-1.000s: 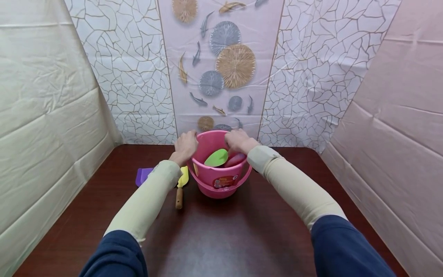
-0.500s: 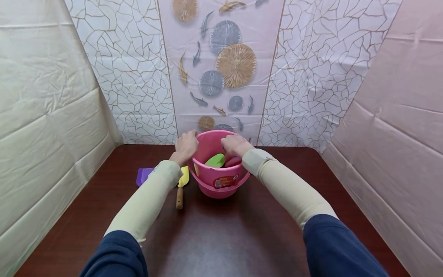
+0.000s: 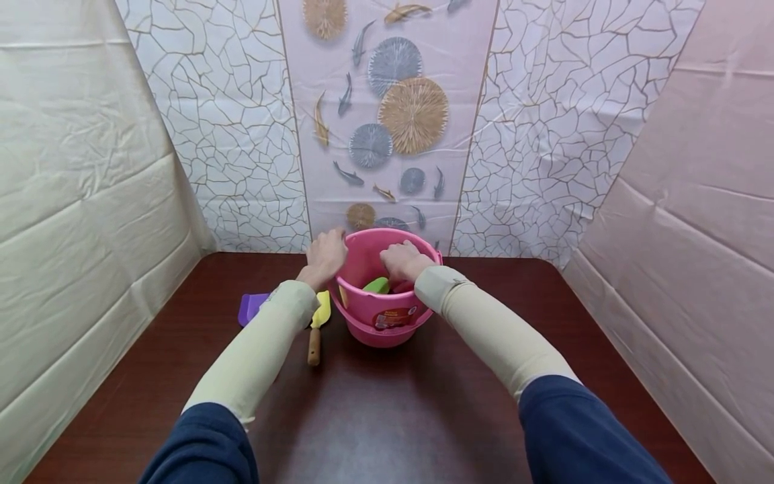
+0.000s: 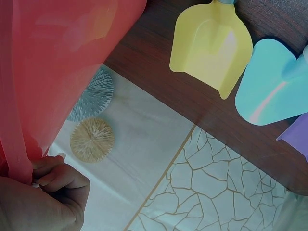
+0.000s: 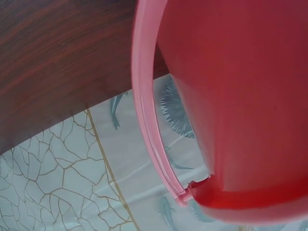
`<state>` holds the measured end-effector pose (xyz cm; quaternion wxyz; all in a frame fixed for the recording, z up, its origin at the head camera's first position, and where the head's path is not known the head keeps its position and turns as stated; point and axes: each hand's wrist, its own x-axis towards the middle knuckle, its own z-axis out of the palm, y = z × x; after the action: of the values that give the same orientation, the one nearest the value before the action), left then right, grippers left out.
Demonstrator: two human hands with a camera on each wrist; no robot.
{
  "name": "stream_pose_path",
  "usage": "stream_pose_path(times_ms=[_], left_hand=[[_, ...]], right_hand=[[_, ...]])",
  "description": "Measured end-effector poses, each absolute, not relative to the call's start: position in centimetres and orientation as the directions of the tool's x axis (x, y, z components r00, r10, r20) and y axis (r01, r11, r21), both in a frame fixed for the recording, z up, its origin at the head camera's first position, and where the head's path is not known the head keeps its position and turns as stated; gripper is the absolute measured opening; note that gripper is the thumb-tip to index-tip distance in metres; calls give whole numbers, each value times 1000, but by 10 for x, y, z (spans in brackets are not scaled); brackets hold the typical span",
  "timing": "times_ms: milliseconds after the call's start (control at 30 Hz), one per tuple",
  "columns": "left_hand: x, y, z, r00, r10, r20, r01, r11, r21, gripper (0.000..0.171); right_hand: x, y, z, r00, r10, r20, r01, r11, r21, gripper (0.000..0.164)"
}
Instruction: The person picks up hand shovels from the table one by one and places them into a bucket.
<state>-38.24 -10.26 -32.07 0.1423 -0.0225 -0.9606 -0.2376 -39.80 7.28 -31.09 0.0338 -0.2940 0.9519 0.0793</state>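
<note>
A pink bucket (image 3: 359, 306) with a label on its front stands toward the far side of the table. My left hand (image 3: 327, 252) grips its left rim; in the left wrist view, curled fingers (image 4: 57, 175) pinch it where the bucket's handle joins. Reaching into the bucket's mouth is my right hand (image 3: 402, 260). Its fingertips are hidden, and I cannot tell what they hold. Below that hand, a green blade (image 3: 377, 286) and a reddish piece (image 3: 403, 287) show inside. The right wrist view has the bucket's curved handle (image 5: 147, 110) and inner wall, but no hand.
Left of the bucket lies a yellow toy shovel (image 3: 322, 309) with a wooden handle. Near it are a purple blade (image 3: 250, 308), partly behind my left sleeve, and a light blue blade (image 4: 267, 86). A patterned cloth wall (image 3: 514, 202) rises behind the table.
My right hand has moved left and slightly down, from the bucket's right side further over its mouth. The green blade has sunk lower and shows less. My left hand stays put.
</note>
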Motion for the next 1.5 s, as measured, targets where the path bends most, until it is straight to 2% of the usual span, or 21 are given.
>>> stream_pose_path(times_ms=[333,567,700,833,1000,1133,1233,1333,1500], left_hand=[[-382,-102,-319,-958,-32,284,100,894,437,31],[-379,-98,-319,-956,-29,291,105,894,435,31],[-378,-97,-320,-956,-20,292,114,893,435,32],[-379,-98,-320,-957,-20,290,114,893,436,33],[-381,-100,-321,-957,-21,290,111,894,433,33],[-382,-101,-321,-961,-14,277,111,896,431,34],[-382,-102,-319,-968,-7,253,106,897,430,36],[-382,-105,-315,-974,-9,228,93,896,434,36],[-382,-113,-305,-975,14,223,117,881,458,32]], right_hand=[[-402,69,-317,-838,-531,-126,-546,817,187,19],[-402,73,-320,-845,-516,-141,-534,830,162,23],[-400,74,-317,-844,-521,-126,-535,833,144,16],[-398,75,-304,-845,-534,-22,-533,841,90,11],[-398,83,-280,-855,-489,172,-499,866,-23,27],[-402,101,-272,-841,-379,385,-452,884,-117,38],[-406,117,-274,-824,-256,506,-386,907,-169,37],[-408,130,-281,-845,-155,511,-308,923,-230,38],[-407,143,-293,-923,-76,378,-224,904,-364,43]])
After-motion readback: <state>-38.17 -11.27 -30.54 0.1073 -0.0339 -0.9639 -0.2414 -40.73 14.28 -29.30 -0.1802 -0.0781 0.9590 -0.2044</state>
